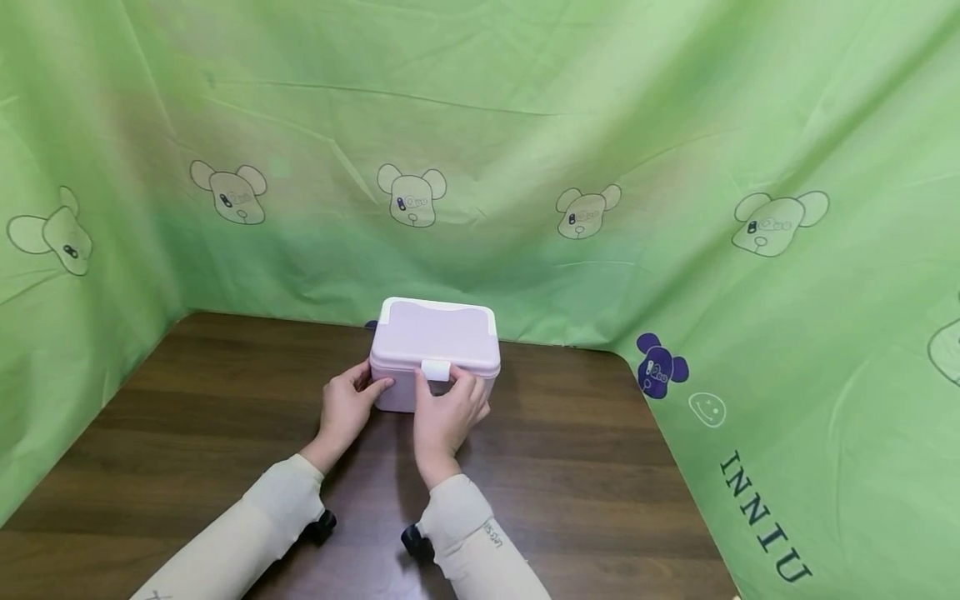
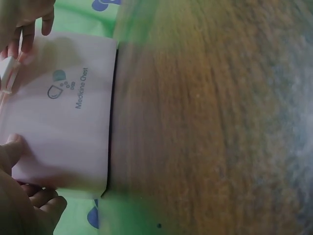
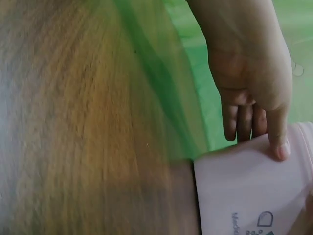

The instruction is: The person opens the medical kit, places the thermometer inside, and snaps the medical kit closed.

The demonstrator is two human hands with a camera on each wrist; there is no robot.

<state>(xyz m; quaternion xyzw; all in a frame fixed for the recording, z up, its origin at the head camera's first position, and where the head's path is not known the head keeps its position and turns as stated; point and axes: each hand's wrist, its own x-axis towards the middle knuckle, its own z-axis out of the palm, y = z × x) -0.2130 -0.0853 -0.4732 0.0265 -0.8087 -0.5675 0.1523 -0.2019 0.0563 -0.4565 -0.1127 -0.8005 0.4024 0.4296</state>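
A pale purple medicine chest (image 1: 435, 333) with a white-edged lid stands on the wooden table. The lid is down. My left hand (image 1: 347, 408) grips the chest's left side, its thumb on the front face and its fingers round the side. The right hand (image 1: 446, 417) is at the white latch (image 1: 436, 371) on the front, thumb at one edge and fingertips at the other, pinching it. In the left wrist view, "Medicine Chest" lettering (image 2: 81, 88) shows on the front face. The right wrist view shows the left hand (image 3: 249, 83) holding the chest's side.
The dark wooden table (image 1: 585, 467) extends to both sides of the chest and in front of it. A green cloth (image 1: 495, 83) with bear prints hangs behind and along both sides. Small black devices (image 1: 416, 542) sit at the sleeve cuffs.
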